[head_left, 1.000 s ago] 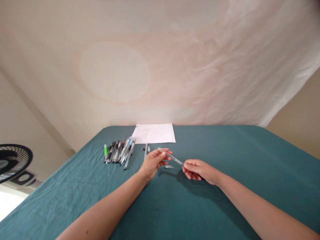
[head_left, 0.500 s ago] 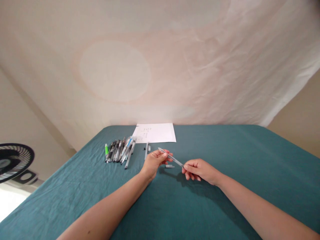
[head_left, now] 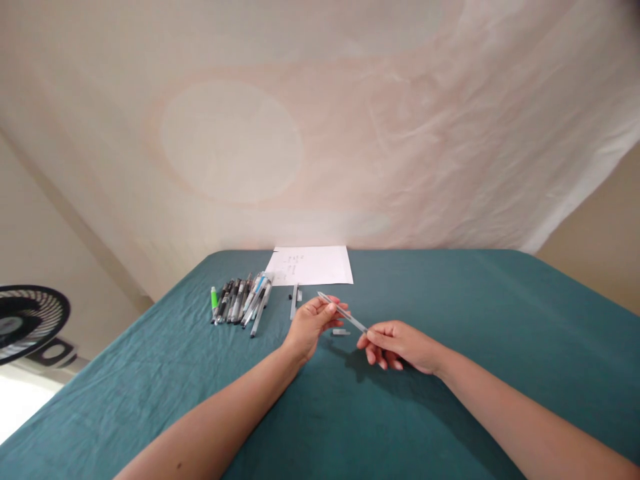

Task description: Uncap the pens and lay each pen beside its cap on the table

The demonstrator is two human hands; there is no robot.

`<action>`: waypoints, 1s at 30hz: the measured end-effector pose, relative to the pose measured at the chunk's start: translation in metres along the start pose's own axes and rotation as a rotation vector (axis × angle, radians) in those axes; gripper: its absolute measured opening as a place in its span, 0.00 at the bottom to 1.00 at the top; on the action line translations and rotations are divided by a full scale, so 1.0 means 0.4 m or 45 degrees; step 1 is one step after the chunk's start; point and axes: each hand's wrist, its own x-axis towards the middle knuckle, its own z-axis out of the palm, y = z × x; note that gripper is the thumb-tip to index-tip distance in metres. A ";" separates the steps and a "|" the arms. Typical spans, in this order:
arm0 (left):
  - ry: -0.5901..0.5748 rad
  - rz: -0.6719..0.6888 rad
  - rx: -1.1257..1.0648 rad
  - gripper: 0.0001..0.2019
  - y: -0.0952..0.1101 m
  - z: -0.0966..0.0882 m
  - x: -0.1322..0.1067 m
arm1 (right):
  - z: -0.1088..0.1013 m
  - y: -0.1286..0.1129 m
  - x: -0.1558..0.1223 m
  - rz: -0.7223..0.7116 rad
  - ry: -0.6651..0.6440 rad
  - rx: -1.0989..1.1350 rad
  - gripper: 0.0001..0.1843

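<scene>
Between both hands a slim clear pen [head_left: 357, 323] is held at a slant above the table, its pointed end up and to the left. My left hand [head_left: 311, 327] pinches it near that pointed end. At the lower right end, the thumb and forefinger of my right hand [head_left: 395, 343] grip it, while the other fingers hang loosely spread. A small clear pen cap [head_left: 341, 332] lies on the cloth below and between the hands. Past my left hand rests a clear pen barrel [head_left: 294, 303] with small parts beside it.
Left of my hands lies a pile of pens [head_left: 245, 300], with a green-topped pen [head_left: 214, 298] at its left end. A sheet of paper [head_left: 320, 265] with writing lies at the back of the green cloth [head_left: 450, 293]. Beyond the left table edge stands a fan [head_left: 30, 323].
The fingers of my right hand have spread a little more beneath the pen. Both hands still hold it in nearly the same place.
</scene>
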 end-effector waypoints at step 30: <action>-0.056 -0.115 0.008 0.13 0.008 0.040 -0.026 | 0.050 0.007 -0.003 -0.049 0.025 -0.049 0.19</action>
